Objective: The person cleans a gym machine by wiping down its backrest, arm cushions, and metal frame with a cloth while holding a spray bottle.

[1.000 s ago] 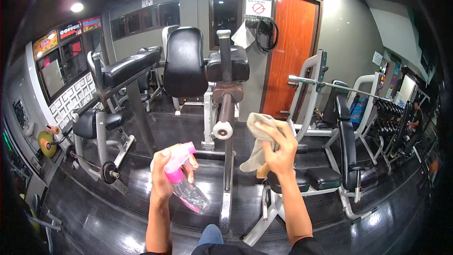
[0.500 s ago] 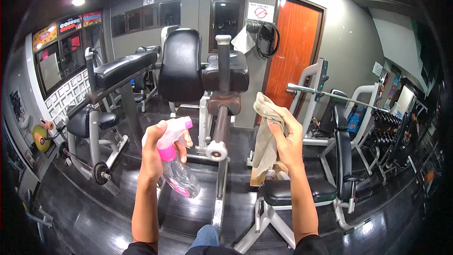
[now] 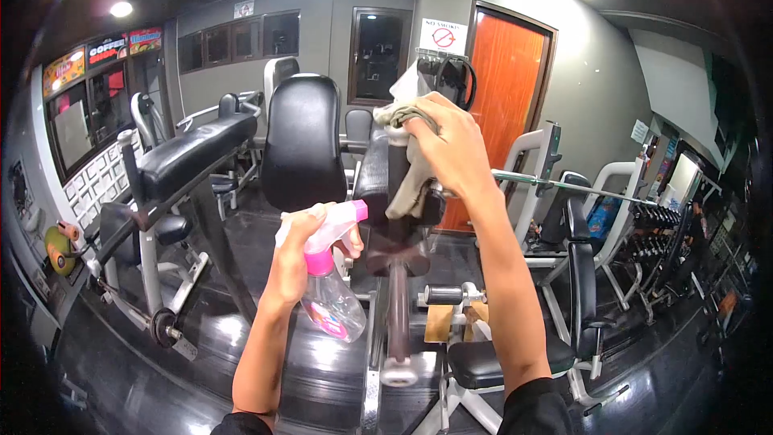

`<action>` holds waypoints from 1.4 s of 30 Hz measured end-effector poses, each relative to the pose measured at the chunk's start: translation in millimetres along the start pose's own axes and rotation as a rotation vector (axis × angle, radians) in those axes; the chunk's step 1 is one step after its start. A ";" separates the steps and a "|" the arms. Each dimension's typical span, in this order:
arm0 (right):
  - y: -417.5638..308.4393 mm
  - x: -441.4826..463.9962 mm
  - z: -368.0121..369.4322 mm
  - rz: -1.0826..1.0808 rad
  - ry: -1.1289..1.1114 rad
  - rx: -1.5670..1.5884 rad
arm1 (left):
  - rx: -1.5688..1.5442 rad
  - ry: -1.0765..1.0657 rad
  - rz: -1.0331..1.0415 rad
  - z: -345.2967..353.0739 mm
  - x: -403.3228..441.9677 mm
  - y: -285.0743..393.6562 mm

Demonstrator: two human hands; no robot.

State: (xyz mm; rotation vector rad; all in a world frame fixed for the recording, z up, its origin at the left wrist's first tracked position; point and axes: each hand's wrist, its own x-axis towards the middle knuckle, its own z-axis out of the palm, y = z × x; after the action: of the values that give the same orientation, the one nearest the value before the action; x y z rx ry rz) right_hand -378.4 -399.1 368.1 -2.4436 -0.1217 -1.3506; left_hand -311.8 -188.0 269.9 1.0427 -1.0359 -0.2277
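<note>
My left hand (image 3: 296, 251) is wrapped round the neck of a clear spray bottle (image 3: 334, 306) with a pink and white trigger head, tilted in front of me. A crumpled grey-green cloth (image 3: 413, 181) is gripped in my right hand (image 3: 447, 145). That hand is at the top of an upright machine post with a dark grip (image 3: 398, 167), the cloth draped over its end and hanging down beside it. The cloth and fingers hide the post's tip. Behind the post is a black pad (image 3: 372, 169), partly covered by the cloth.
A black padded backrest (image 3: 303, 141) stands just ahead, with a long padded arm (image 3: 193, 157) to its left. A bar with a pale end cap (image 3: 399, 372) points towards me. At the right are a bench (image 3: 581, 274) and a barbell (image 3: 555, 183); an orange door (image 3: 507, 72) is behind.
My right hand has moved up and left, bringing the cloth onto the top of the upright post. The spray bottle has shifted slightly right in my left hand. My view has moved closer.
</note>
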 end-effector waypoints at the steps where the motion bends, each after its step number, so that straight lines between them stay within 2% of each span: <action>1: -1.8 7.1 -2.2 -0.003 -0.036 -0.010 | -0.002 -0.002 0.024 -0.3 8.2 -4.1; 2: -2.7 11.3 -4.4 -0.001 -0.038 -0.018 | -0.005 -0.001 0.046 -1.4 14.6 -7.4; 4: 0.4 13.0 -9.2 -0.107 -0.185 0.031 | -0.001 -0.049 0.027 -2.4 24.4 -12.9; 5: 5.6 10.3 -11.6 -0.162 -0.202 0.144 | 0.005 -0.043 0.040 0.8 30.3 -17.1; 6: 13.8 5.0 -10.5 -0.154 -0.204 0.140 | 0.011 -0.036 0.055 1.9 35.0 -21.0; 8: 31.6 -7.9 -3.8 -0.314 -0.055 0.257 | -0.019 -0.071 -0.002 -1.7 41.3 -25.4; 10: 34.0 -15.2 1.8 -0.302 -0.046 0.313 | -0.058 -0.073 -0.028 0.5 46.4 -27.5; 12: 31.5 -18.0 13.2 -0.201 0.116 0.413 | -0.045 -0.087 -0.054 2.4 47.1 -27.9; 13: 32.0 -17.8 20.6 -0.088 0.143 0.551 | -0.032 -0.104 -0.074 2.9 47.8 -27.3; 16: 29.9 -7.0 27.9 0.034 0.157 0.620 | -0.024 -0.115 -0.097 3.6 45.0 -24.3; 18: 25.7 -0.6 22.6 0.082 0.100 0.660 | -0.022 -0.110 -0.088 2.8 45.3 -28.7; 20: 20.6 3.1 12.3 0.228 -0.040 0.707 | -0.016 -0.105 -0.079 4.2 44.1 -29.1; 21: 29.9 4.9 12.0 0.140 -0.085 0.652 | -0.002 -0.095 -0.078 5.6 43.8 -26.9; 22: 35.7 2.2 14.8 0.139 -0.081 0.656 | 0.013 -0.086 -0.075 6.7 44.3 -25.2; 24: 41.7 -6.3 21.2 -0.017 0.025 0.602 | 0.014 -0.082 -0.071 6.6 44.6 -25.0; 26: 45.8 -11.9 25.4 -0.045 0.038 0.640 | 0.015 -0.070 -0.068 8.0 43.5 -25.0; 28: 48.3 -16.9 31.2 -0.168 0.141 0.611 | 0.045 -0.029 -0.080 10.3 41.6 -23.3; 34: 54.4 -38.8 36.4 -0.166 0.207 0.721 | 0.202 -0.013 -0.094 17.2 36.3 -9.6; 36: 60.8 -49.3 30.0 -0.061 0.123 0.718 | 0.254 0.005 -0.099 19.1 31.2 0.5; 37: 66.7 -55.3 26.6 -0.079 0.117 0.671 | 0.275 -0.024 -0.090 19.9 28.2 7.7; 40: 86.4 -75.5 13.9 0.001 0.190 0.772 | 0.338 0.013 -0.113 37.3 19.9 29.7; 42: 100.9 -84.2 9.7 0.061 0.220 0.835 | 0.335 -0.034 -0.336 45.9 18.1 45.0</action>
State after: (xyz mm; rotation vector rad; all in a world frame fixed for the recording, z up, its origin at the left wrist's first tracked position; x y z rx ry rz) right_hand -392.3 -482.7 267.2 -1.5856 -0.4497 -1.2003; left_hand -351.8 -202.7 321.3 1.5234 -0.9436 -0.3525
